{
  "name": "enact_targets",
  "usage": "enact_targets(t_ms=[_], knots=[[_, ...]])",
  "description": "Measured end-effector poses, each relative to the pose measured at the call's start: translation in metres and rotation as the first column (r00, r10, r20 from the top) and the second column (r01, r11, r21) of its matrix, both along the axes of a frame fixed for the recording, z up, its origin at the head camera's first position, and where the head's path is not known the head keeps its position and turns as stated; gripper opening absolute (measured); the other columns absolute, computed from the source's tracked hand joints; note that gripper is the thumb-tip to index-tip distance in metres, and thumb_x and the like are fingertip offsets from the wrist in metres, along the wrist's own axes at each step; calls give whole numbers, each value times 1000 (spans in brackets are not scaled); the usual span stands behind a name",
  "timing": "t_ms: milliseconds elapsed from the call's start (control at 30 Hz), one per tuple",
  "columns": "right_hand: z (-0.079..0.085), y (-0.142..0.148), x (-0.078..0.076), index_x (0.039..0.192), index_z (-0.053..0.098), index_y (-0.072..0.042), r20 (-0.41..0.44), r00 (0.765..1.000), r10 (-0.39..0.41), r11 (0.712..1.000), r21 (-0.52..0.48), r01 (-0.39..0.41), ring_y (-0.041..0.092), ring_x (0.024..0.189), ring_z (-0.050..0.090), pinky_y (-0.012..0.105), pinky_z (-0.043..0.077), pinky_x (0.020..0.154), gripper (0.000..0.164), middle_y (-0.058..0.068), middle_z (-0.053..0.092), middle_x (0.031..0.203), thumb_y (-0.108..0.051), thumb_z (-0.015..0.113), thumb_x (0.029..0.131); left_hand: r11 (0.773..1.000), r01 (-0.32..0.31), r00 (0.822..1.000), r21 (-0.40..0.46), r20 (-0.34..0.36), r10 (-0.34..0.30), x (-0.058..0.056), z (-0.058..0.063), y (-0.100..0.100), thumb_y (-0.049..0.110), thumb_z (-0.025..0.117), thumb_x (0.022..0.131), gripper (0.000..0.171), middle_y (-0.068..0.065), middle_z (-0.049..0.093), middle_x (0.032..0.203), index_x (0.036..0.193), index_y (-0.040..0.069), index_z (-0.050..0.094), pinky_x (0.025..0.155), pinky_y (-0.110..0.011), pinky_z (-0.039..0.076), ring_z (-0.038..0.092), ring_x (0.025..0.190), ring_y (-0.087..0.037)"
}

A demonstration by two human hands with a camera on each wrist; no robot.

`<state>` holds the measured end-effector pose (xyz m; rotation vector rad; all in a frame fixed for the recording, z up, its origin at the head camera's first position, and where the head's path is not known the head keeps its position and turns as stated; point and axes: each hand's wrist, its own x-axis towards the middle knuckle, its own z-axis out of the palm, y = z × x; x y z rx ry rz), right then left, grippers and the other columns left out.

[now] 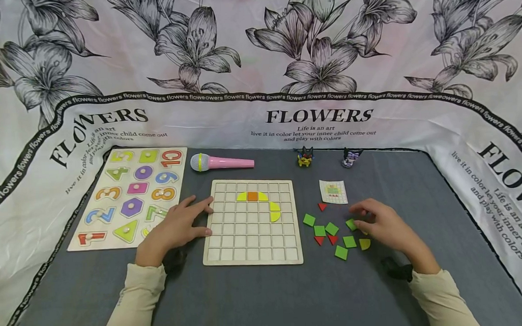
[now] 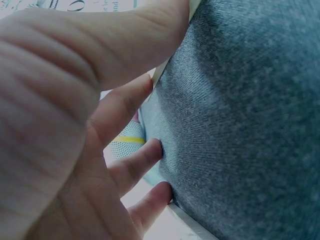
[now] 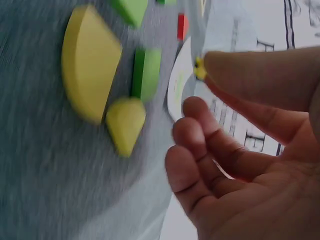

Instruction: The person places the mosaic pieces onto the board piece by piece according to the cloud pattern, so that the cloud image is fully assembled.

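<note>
Board (image 1: 251,228) by the left hand (image 1: 176,230), loose pieces (image 1: 319,231) by the right hand (image 1: 386,225)

From where I stand, the left hand's fingers are spread, thumb and a fingertip meeting the board's left edge. The board lies flat on the gray cloth (image 1: 250,301), squarish, its sides running roughly straight away from the person. On its grid, an orange square (image 1: 252,196) sits between two yellow quarters in a row whose long axis runs left to right. Beside that, a yellow half-round (image 1: 275,211) stretches away from the person, curve facing right.

The right hand hangs over the scatter, fingers loosely bent, thumb apart, with nothing I can see between them. Right at its fingertips lies a green square (image 1: 350,224), set askew to the board; whether they touch it, I can't tell. Just nearer the person, a yellow quarter piece (image 1: 364,244) lies flat. Farther left, a red triangle (image 1: 319,240) points back toward the person. The pattern card (image 1: 340,198) sits beyond the pieces.
</note>
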<state>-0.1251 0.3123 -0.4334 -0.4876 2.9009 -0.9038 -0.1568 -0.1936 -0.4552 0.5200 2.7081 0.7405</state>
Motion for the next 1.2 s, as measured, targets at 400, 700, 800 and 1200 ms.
enact_targets(t_ms=[400,700,800,1200], knots=[[-10,22,3,110,72,4,63,998,-16,992,124,8,24,88,57,45,49,73,21,12,63,102,-5,81,93,1000,4,1000,-6,-6,-4,1,0,1,28,83,96,82,-11,62,150,164,8,42,120,-77,18,21,157,-53],[-12,20,4,99,66,-3,74,995,-72,994,90,65,17,74,55,35,46,61,11,1,62,85,-2,77,95,1000,2,1000,-10,-6,-2,1,2,2,27,84,96,82,-10,62,150,164,8,42,120,-77,18,22,157,-53],[-11,17,3,102,67,-2,49,995,-92,993,79,88,19,77,58,37,49,64,10,3,65,88,0,75,96,1000,3,1000,-10,-9,-3,1,2,2,27,84,96,82,-10,63,150,164,8,43,120,-77,18,22,156,-53],[-2,-6,-3,120,77,-3,73,996,-51,995,-82,57,20,89,67,32,57,73,20,7,75,110,-2,72,101,1000,7,999,1,-34,-7,2,0,1,25,85,95,83,-10,65,145,164,6,42,121,-75,17,22,156,-54]])
